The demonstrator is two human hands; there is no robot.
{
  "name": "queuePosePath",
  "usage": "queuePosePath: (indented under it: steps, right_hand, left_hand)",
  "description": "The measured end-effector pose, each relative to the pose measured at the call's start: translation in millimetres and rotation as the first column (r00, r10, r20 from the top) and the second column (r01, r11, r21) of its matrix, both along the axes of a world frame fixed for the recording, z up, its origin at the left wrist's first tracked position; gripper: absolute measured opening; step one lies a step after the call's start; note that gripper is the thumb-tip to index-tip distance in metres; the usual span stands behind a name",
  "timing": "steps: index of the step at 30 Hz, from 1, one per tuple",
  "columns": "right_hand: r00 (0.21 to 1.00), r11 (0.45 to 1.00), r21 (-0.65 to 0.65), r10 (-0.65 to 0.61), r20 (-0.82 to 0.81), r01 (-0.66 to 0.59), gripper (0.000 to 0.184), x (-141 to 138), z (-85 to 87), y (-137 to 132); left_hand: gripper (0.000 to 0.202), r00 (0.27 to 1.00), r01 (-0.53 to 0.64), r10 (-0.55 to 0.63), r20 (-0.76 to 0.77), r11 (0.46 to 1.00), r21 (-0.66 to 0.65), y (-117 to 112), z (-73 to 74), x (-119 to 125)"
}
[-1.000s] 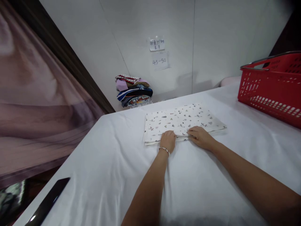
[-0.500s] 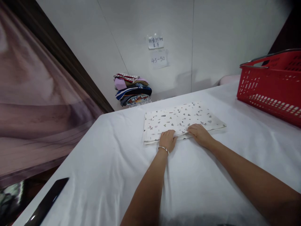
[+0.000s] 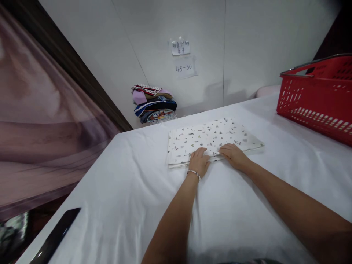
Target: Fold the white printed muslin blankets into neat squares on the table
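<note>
A folded white cloth (image 3: 203, 138) with a small print of plants and shapes lies flat on the table, its layered near edge towards me. My left hand (image 3: 199, 163), with a bracelet at the wrist, is at the middle of that edge, fingers over the top and thumb along the front. Just to its right, my right hand (image 3: 233, 156) also grips the near edge, its fingertips on the upper layer. What the thumb of the right hand does underneath is hidden.
The table has a white cover (image 3: 121, 190). A red plastic basket (image 3: 316, 99) stands at the right. Beyond the far edge is a stack of folded fabrics (image 3: 155, 104) by the wall. A dark flat object (image 3: 56, 234) lies at the near left, beside a pinkish curtain (image 3: 49, 128).
My left hand has slid slightly to the right along the cloth's near edge, closer to my right hand. My right hand and the cloth have hardly moved.
</note>
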State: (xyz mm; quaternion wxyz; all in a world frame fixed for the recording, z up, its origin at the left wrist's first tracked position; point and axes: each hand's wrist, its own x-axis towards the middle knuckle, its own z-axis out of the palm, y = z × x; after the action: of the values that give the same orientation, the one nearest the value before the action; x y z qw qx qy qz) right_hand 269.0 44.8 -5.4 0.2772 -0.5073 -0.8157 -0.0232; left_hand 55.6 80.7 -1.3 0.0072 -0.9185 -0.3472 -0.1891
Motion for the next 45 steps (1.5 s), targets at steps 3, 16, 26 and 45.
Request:
queuePosePath:
  steps: [3, 16, 26, 45]
  right_hand:
    - [1.000, 1.000, 0.002, -0.001, -0.006, 0.001, 0.026, 0, -0.2, 0]
    - [0.999, 0.999, -0.033, 0.014, 0.031, -0.013, 0.026, 4, -4.4, -1]
    - [0.998, 0.999, -0.016, -0.041, 0.046, 0.042, 0.029, 5, -9.4, 4]
    - [0.954, 0.986, -0.076, -0.126, 0.271, 0.152, 0.034, 61, 4.4, 5]
  left_hand:
    - [0.012, 0.999, -0.038, 0.038, 0.005, 0.999, 0.000, 3, 0.9, 3]
    - [0.014, 0.997, -0.070, 0.069, -0.036, 0.997, -0.030, 8, 1.7, 9]
    - [0.044, 0.977, -0.198, 0.193, -0.094, 0.979, -0.051, 9, 3.2, 5]
    - [0.024, 0.960, -0.063, 0.079, -0.268, 0.996, 0.066, 16, 0.7, 1]
